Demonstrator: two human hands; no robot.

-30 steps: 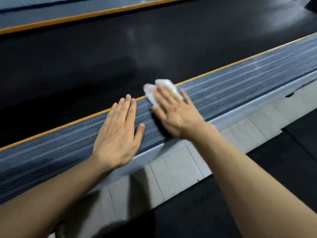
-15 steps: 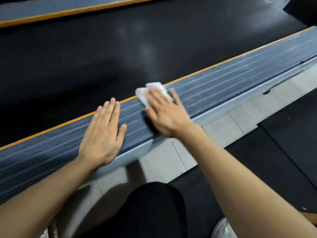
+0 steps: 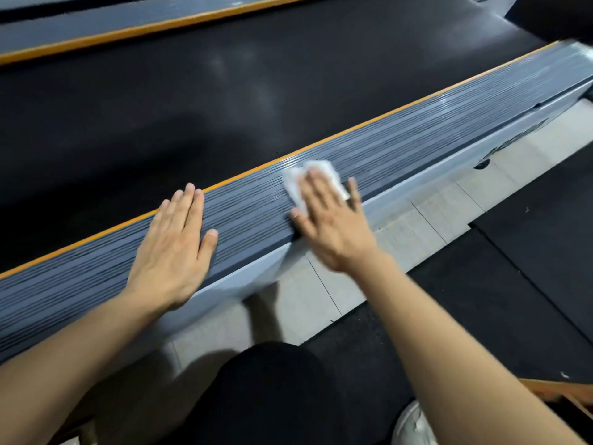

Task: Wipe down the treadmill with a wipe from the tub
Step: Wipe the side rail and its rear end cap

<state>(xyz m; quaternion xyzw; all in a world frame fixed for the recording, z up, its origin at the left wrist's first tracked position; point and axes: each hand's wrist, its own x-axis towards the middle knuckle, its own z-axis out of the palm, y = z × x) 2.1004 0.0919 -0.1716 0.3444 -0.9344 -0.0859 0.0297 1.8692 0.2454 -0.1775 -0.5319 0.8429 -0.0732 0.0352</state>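
Across the middle of the frame runs the treadmill's ribbed grey side rail (image 3: 401,146), edged in orange beside the black belt (image 3: 224,101). The right hand (image 3: 333,226) presses a white wipe (image 3: 324,175) flat onto the rail with straight fingers. The left hand (image 3: 176,248) rests flat, fingers together, lower left on it.

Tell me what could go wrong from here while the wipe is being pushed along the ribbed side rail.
1. The right hand presses the white wipe with flat fingers, not gripping it, so the wipe could bunch up or slip out on the ribbed side rail.
2. The wipe sits near the orange strip, so it may stray onto the black belt.
3. The left hand rests flat on the rail and might smudge it.
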